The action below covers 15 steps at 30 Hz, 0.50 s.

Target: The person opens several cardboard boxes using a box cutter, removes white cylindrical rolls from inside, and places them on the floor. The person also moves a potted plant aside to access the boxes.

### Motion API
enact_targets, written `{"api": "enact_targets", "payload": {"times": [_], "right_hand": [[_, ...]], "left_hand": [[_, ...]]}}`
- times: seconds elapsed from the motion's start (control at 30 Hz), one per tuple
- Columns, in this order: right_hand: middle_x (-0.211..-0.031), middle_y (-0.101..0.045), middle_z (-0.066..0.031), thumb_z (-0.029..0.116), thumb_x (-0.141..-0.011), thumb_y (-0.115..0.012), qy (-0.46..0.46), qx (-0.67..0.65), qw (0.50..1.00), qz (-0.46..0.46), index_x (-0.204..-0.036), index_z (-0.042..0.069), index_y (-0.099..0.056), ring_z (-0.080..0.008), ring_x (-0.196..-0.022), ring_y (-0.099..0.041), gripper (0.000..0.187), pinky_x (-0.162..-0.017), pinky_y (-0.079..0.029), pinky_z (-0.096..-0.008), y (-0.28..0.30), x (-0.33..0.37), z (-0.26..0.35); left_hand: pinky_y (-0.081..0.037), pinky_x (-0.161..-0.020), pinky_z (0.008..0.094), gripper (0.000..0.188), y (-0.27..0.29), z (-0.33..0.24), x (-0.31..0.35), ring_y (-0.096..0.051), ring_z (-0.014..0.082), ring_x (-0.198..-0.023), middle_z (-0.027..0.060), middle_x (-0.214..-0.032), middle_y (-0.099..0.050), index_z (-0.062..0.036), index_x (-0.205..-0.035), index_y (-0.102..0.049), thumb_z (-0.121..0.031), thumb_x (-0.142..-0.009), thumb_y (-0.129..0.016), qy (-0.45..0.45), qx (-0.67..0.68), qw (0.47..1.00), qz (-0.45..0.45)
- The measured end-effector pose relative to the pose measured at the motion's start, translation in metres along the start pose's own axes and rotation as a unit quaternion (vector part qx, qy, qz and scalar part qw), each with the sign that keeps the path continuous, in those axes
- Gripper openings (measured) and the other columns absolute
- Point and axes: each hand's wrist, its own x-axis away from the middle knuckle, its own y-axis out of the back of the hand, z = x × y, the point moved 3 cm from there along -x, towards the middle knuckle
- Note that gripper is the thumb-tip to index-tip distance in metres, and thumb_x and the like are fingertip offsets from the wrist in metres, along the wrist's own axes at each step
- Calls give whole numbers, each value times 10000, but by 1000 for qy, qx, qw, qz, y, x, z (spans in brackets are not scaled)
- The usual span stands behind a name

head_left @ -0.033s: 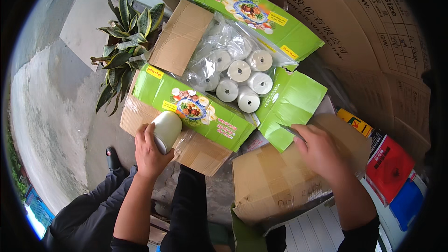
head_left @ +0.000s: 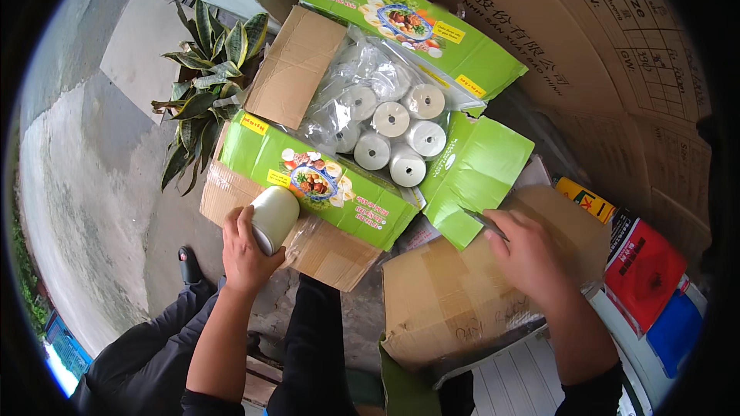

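My left hand [head_left: 248, 256] is closed around a smooth white roll [head_left: 275, 216], which I hold tilted over the near side of an open green-and-brown carton [head_left: 324, 192]. Inside that carton, several white rolls [head_left: 391, 119] with small dark centre holes sit in clear plastic [head_left: 339, 69]. My right hand [head_left: 528, 250] grips a slim, pointed metal tool [head_left: 484, 221]; my fingers hide its handle, so its exact kind cannot be made out. The tool's tip lies over the carton's green right flap [head_left: 478, 177], and I cannot tell whether it touches.
A taped brown box [head_left: 432, 293] stands under my right forearm. Large brown cartons [head_left: 501, 38] rise at the far right, beside red [head_left: 644, 266] and blue [head_left: 674, 335] packages. A spiky plant [head_left: 208, 85] stands left of the open carton. Another person's dark-trousered leg [head_left: 162, 339] is at lower left.
The view has shifted very slightly. Both hands keep the same holds, and nothing has been let go.
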Motion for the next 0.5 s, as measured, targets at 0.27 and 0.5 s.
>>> {"api": "enact_targets", "payload": {"times": [0.27, 0.5], "right_hand": [[-754, -626, -15, 218, -986, -618, -176, -408, 888, -114, -1059, -12, -668, -97, -608, -610, 247, -568, -497, -280, -15, 40, -52], [-921, -638, -83, 367, -870, -777, -41, -480, 873, -71, -1188, 7, -590, -98, -667, -595, 515, -637, -484, -281, -55, 13, 13]], "left_hand": [[-501, -970, 422, 837, 9, -4, -6, -584, 329, -1148, 194, -1265, -533, -33, -1379, -413, -302, -689, -802, 183, 130, 974, 5], [-542, -806, 470, 865, -53, -94, 48, -619, 303, -1104, 134, -1257, -602, -135, -1442, -408, -664, -786, -605, 276, 732, 617, 86]]}}
